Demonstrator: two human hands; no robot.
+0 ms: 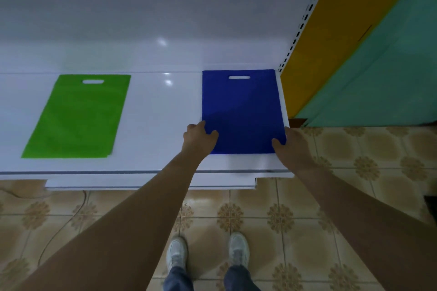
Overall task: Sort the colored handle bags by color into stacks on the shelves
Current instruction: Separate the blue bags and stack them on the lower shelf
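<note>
On the white shelf, toward its right end, the blue bag lies flat, its near corners pinched by the left hand and right hand, the green bag well apart at left.

Both bare forearms reached up from the lower corners of the frame toward its middle. The left hand sat just left of centre, thumb curled inward, fingers hidden from view. The right hand sat right of centre, thumb curled inward likewise. Two feet stood at bottom centre.
</note>
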